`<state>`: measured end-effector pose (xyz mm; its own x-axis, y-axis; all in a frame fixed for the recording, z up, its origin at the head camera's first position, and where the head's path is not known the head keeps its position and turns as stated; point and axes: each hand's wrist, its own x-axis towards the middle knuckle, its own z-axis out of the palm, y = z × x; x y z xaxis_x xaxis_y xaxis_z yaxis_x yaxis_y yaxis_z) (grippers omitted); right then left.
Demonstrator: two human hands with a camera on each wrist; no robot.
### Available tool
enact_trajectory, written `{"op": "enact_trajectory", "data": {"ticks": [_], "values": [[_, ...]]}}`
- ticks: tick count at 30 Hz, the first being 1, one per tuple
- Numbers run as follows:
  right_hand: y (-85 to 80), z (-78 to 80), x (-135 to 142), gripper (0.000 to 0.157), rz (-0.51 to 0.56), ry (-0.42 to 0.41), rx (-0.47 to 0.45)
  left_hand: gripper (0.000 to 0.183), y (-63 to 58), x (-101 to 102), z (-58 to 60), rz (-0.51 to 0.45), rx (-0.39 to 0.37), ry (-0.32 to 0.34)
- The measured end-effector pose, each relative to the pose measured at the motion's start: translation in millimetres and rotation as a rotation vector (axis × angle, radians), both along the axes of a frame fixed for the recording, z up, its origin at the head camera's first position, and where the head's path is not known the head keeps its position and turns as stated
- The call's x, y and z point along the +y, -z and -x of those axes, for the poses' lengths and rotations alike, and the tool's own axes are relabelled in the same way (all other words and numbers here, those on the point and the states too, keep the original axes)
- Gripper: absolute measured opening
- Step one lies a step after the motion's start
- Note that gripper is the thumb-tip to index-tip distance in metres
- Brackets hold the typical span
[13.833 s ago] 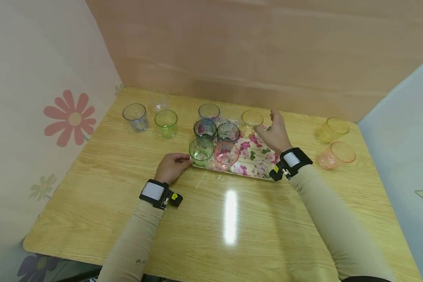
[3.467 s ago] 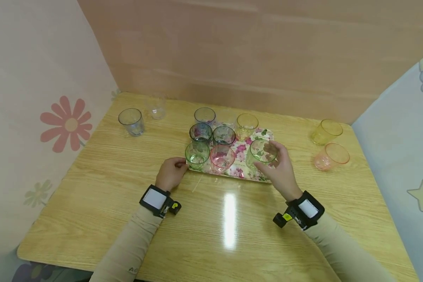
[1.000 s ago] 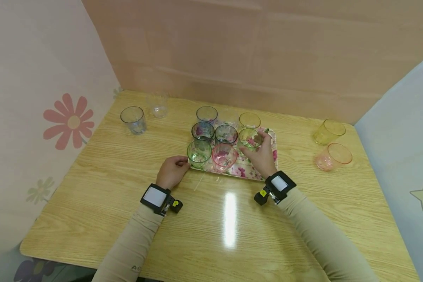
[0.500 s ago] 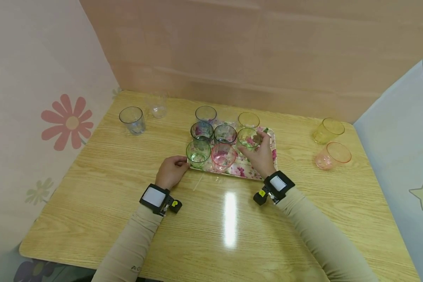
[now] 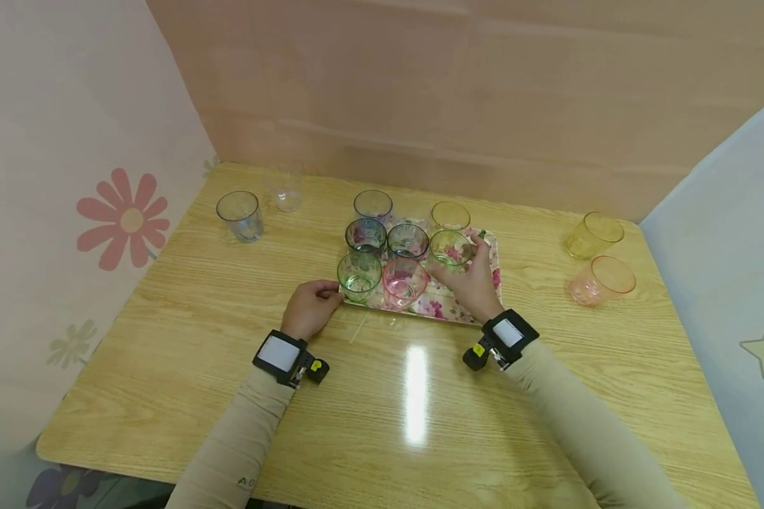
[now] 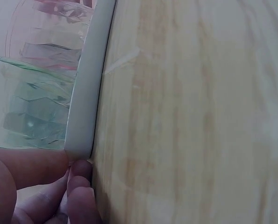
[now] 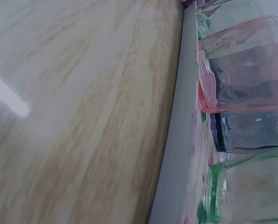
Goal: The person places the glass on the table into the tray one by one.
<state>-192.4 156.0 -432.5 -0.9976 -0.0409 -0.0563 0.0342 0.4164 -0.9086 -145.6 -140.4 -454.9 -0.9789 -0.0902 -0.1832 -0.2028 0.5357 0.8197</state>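
- Watching from my end: right hand point(image 5: 474, 283) has thumb and fingers curled round the yellow-green cup point(image 5: 450, 249), thumb on the near side, fingers on the far right. Can't tell how hard it's gripping.
- That cup is upright over the right half of the floral tray point(image 5: 434, 309). From the right wrist cam its base looks right about at the tray surface, but I can't say for sure it's touching.
- Left hand point(image 5: 308, 309) is pinching the tray's near left corner, thumb up top and fingers tucked low at the edge.
- Front row on the tray: green cup point(image 5: 359, 277) by the left hand, then a pink cup point(image 5: 405, 284) just beside it.
- Middle row: two dark cups, the left one point(image 5: 366, 237) and the right one point(image 5: 408, 242), with the yellow-green one next along.
- At the back, a blue-rimmed cup point(image 5: 373, 205) on the left and a yellow cup point(image 5: 450, 215) right behind the held one.
- Off the tray, on the wooden table point(image 5: 165, 382): bluish cup point(image 5: 240, 217) and clear cup point(image 5: 286, 192) over left; another yellow one point(image 5: 593, 235) and another pink one point(image 5: 601, 281) well off to the right.
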Motion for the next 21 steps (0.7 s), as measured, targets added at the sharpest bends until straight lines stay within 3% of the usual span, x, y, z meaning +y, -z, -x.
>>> {"op": "enact_trajectory", "data": {"ticks": [3,9,16,21], "values": [[-2.6,-3.7,9.4,0.101,-0.015,-0.022,0.004,0.030,-1.5,0.2,-0.5,0.002,0.001,-0.002],[-10.1,-18.8,36.5,0.077,-0.013,-0.014,0.073,0.030,-2.9,1.1,-1.9,-0.001,0.000,-0.002],[-17.7,-40.1,63.9,0.043,-0.331,0.028,0.143,0.030,-0.4,0.3,-0.7,0.005,0.000,0.009],[-17.6,-49.7,77.4,0.046,-0.529,-0.028,0.057,0.030,0.3,0.7,0.0,0.005,0.000,0.007]]}}
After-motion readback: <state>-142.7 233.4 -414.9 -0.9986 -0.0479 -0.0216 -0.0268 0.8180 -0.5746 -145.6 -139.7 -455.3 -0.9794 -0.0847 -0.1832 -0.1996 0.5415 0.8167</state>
